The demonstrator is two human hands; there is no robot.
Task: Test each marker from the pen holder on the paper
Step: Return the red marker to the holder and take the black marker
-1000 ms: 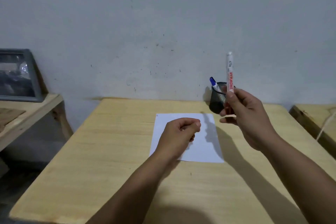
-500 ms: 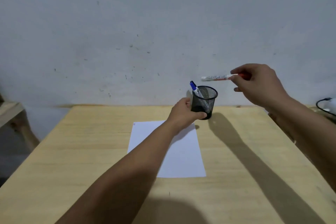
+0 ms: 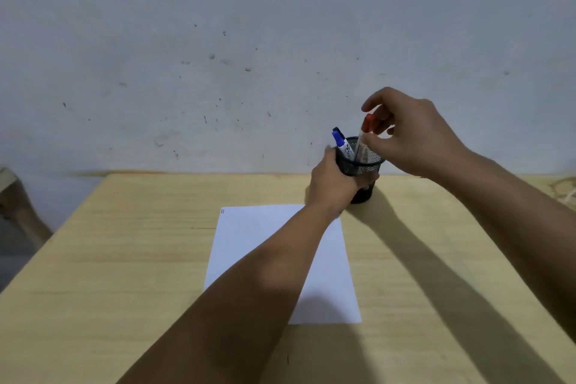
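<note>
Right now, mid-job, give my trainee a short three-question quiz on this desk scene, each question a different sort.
1. True or false: the left hand grips the black mesh pen holder.
2. Multiple choice: the red-capped marker at the right hand is
A) lying flat on the paper
B) standing cap-up with its lower end inside the holder
C) resting on the bare table
3. Fill in: the other marker standing in the holder has a ____ cap.

Key:
1. True.
2. B; the paper carries only small marks near its far left corner.
3. Blue.
</note>
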